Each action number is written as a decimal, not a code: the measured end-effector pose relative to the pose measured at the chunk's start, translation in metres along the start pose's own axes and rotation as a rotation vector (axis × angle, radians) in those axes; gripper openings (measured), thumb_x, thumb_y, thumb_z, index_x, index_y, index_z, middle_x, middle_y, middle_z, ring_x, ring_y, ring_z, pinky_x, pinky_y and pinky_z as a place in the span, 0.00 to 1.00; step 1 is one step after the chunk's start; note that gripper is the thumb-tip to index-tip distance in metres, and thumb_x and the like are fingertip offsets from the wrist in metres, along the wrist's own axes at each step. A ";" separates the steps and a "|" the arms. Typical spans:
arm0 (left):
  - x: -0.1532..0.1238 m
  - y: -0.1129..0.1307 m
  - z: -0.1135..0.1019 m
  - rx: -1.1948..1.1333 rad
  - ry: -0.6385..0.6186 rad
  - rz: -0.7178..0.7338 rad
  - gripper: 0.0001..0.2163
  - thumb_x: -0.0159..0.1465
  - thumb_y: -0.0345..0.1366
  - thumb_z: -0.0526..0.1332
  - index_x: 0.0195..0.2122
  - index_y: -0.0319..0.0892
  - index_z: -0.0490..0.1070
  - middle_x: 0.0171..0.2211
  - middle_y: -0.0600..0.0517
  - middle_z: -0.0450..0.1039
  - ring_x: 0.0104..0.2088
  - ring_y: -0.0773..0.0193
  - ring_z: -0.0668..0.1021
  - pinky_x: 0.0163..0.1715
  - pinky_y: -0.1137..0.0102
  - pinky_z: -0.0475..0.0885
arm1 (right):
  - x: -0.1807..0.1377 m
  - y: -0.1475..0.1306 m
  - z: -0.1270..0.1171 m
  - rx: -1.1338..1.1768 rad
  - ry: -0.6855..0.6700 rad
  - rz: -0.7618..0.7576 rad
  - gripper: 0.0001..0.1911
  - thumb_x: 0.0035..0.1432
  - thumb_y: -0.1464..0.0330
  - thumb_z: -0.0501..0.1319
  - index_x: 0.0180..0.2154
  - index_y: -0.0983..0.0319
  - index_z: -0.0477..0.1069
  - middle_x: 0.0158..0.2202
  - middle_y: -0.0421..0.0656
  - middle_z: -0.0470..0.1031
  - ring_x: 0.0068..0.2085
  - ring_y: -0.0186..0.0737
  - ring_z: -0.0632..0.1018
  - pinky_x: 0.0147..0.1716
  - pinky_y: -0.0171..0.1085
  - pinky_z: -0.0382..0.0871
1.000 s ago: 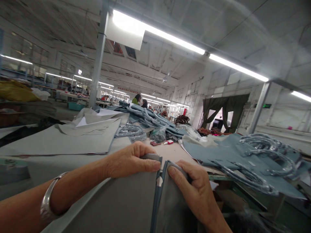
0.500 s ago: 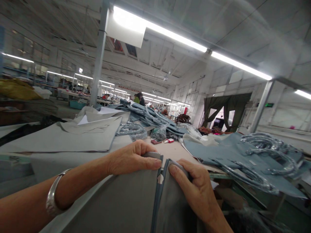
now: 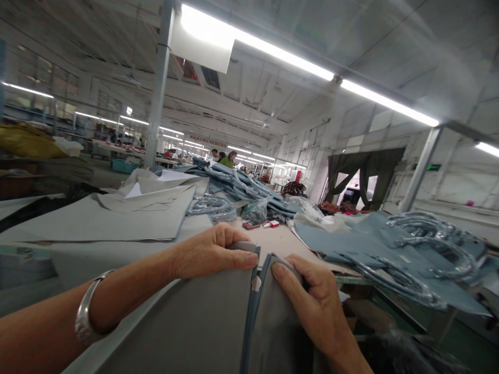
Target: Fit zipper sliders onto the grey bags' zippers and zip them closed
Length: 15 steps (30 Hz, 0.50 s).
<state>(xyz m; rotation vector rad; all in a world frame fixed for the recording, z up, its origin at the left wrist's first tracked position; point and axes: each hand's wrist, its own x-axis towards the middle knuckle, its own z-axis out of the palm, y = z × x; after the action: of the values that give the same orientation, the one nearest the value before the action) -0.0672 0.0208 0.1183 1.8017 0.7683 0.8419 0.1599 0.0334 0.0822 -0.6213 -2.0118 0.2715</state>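
A grey sheet of fabric or leather-like material (image 3: 187, 322) with blue-grey edges hangs before me, its top edges held up. My left hand (image 3: 218, 252) pinches the upper corner of the left part, thumb on the near face and fingers behind. My right hand (image 3: 307, 291) pinches the upper edge of the right part (image 3: 273, 322) the same way. Between the thumbs the two edges stand slightly apart at the top and come together lower down. A small pale gap or patch shows between them. The fingers behind the material are mostly hidden.
On the table (image 3: 273, 239) lie a small red-and-white bottle (image 3: 271, 224), a dark red item (image 3: 250, 225) and plastic-wrapped blue-grey handles (image 3: 212, 205). Grey sheets (image 3: 148, 221) spread left; blue-grey panels (image 3: 343, 239) with wrapped handles (image 3: 440, 244) lie right. People (image 3: 228, 158) are far behind.
My hands keep the same pinch on the material and have hardly moved. The view has shifted very slightly. In the background, people have changed position.
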 end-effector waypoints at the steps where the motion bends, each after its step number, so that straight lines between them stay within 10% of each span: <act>1: 0.000 -0.001 -0.001 0.003 0.014 -0.009 0.17 0.61 0.47 0.66 0.30 0.36 0.71 0.25 0.54 0.66 0.24 0.72 0.66 0.22 0.80 0.62 | 0.000 0.001 0.001 -0.001 0.006 -0.003 0.20 0.68 0.63 0.57 0.23 0.63 0.67 0.21 0.35 0.62 0.24 0.31 0.65 0.24 0.31 0.56; 15: 0.012 -0.015 -0.023 0.650 0.373 0.074 0.13 0.61 0.41 0.65 0.30 0.33 0.73 0.19 0.62 0.57 0.22 0.80 0.59 0.19 0.82 0.50 | 0.022 0.039 0.023 -0.327 0.156 -0.056 0.21 0.63 0.68 0.64 0.19 0.63 0.64 0.19 0.33 0.54 0.24 0.30 0.58 0.26 0.35 0.50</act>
<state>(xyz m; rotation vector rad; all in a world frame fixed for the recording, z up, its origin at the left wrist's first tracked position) -0.0812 0.0466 0.1138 2.2755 1.3374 1.0763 0.1435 0.0795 0.0698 -0.7631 -1.9329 -0.1401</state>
